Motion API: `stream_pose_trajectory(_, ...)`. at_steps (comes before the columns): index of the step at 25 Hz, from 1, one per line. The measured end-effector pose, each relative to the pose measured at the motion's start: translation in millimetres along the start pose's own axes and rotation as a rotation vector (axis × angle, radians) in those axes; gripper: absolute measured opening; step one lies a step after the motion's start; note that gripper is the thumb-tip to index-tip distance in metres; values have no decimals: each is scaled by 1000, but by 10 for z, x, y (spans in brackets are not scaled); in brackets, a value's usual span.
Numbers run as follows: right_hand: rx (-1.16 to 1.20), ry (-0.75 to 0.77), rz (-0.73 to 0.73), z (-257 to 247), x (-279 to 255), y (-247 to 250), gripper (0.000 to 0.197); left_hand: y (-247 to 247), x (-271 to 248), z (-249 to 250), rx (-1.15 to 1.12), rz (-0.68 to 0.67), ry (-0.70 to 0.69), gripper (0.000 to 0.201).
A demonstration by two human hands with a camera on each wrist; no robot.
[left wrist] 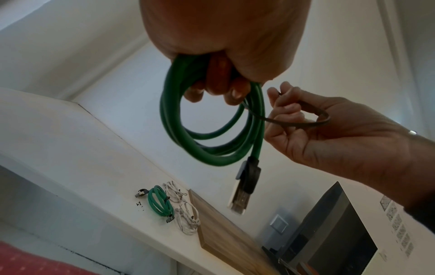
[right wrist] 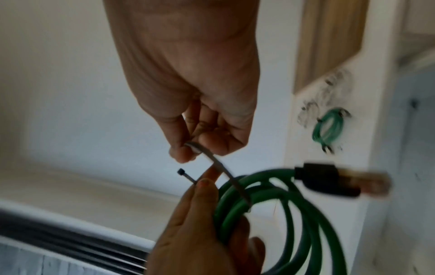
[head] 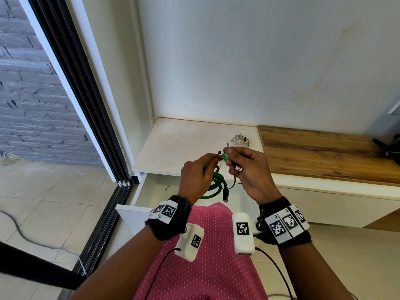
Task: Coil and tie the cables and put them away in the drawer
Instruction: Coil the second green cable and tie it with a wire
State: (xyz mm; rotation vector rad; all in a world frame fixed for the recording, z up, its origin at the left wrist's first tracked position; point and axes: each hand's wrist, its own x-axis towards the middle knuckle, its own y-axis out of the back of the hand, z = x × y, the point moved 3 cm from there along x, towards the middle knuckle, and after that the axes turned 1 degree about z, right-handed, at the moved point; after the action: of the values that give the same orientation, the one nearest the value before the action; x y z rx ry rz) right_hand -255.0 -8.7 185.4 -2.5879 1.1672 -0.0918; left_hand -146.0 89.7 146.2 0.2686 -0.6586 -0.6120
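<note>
My left hand (head: 195, 177) grips a coiled green network cable (head: 216, 186) over the open drawer (head: 149, 191); its black plug (left wrist: 244, 183) hangs down. A black zip tie (left wrist: 303, 121) runs round the coil. The left thumb and forefinger pinch the tie's head end (right wrist: 182, 172). My right hand (head: 249, 167) pinches the tie's tail (right wrist: 212, 158), just right of the left hand. On the white cabinet top (head: 184, 144) lie a tied green coil (left wrist: 160, 204) and tied white cable bundles (left wrist: 186, 214).
The wooden bench top (head: 324, 154) continues to the right, with a dark object (head: 389, 148) at its far end. A wall stands behind, a sliding door frame (head: 97, 126) to the left. Small black offcuts (left wrist: 140, 204) lie near the tied cables.
</note>
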Motion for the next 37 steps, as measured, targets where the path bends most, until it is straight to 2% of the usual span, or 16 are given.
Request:
stream_pose_trajectory(4, -241, 107, -81, -49, 17, -32, 15, -2, -15, 4, 37, -70, -11, 22)
stream_pose_trajectory(8, -275, 124, -86, -17, 0, -24, 14, -30, -14, 10, -12, -150, 47, 23)
stream_pose_trajectory(13, -286, 135, -63, 43, -36, -8, 13, -11, -31, -15, -7, -79, 65, 21)
stream_pose_trajectory(17, -141, 4, -24, 64, -85, 37, 9, 20, -9, -22, -21, -21, 49, 20)
stream_pose_trajectory(21, -173, -109, -69, 77, -120, 12, 15, 14, -4, -12, -2, -7, 12, 25)
stream_pose_trajectory(26, -78, -205, -47, 64, -95, -26, 11, 13, -12, -10, -7, 29, -21, 33)
stream_pose_trajectory(29, -28, -241, -40, 75, -104, -44, 5, 20, -6, -32, -2, 30, -17, 26)
stream_pose_trajectory(37, -7, -258, -40, 23, -103, -82, 9, 31, 1, -5, 34, 35, -53, 25)
